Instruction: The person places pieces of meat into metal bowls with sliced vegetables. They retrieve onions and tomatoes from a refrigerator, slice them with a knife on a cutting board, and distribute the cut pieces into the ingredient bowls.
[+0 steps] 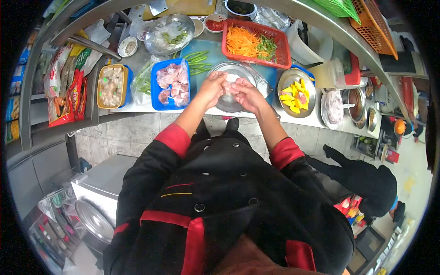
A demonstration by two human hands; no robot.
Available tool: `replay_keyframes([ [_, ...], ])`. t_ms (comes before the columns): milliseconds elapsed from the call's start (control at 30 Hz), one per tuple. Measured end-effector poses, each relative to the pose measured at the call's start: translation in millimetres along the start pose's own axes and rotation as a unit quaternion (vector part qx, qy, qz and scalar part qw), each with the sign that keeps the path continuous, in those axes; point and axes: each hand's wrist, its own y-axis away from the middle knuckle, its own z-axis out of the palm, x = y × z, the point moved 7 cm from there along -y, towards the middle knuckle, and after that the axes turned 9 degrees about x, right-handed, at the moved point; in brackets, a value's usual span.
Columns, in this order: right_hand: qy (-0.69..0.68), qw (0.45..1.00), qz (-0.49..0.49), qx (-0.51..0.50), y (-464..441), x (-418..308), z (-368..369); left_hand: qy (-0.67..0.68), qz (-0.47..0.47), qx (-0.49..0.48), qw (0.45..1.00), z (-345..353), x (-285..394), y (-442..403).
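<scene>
Both hands are together over a round metal bowl (228,104) at the front of the counter. My left hand (213,88) and my right hand (248,94) have their fingers curled in, with the fingertips meeting. Something small and pale may be between them, but the fingers hide it. White stuff shows in the bowl behind the hands. Left of the bowl is a blue tray (156,101) with pieces of raw meat (172,79). To the right stands a metal bowl (285,110) of yellow chunks (293,95).
A red basket (288,57) holds shredded orange vegetable (243,43) and green strips. Green beans (198,63) lie behind the blue tray. A yellow tub (110,105) with wrapped pale balls stands at left. A metal rail (362,43) arches above. Another person (366,183) in black stands at right.
</scene>
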Motion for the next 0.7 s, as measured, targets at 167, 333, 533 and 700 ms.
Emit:
replay_keyframes([
  [167, 0.073, 0.997, 0.018, -0.017, -2.1, -15.4, -5.5, -0.029, 0.062, 0.027, 0.997, 0.2, 48.4, 16.1],
  [333, 0.050, 0.997, 0.056, -0.010, -8.1, -25.1, 29.6, -0.059, 0.126, 0.087, 0.986, 17.3, 66.4, 18.6],
  [533, 0.029, 0.999, -0.004, -0.019, -13.0, -33.0, 3.3, -0.082, 0.185, 0.068, 0.977, 34.3, 38.9, 23.8],
  [700, 0.050, 0.996, 0.068, -0.026, -12.3, -39.5, -13.5, -0.183, 0.115, 0.009, 0.976, 39.5, 28.4, 34.1],
])
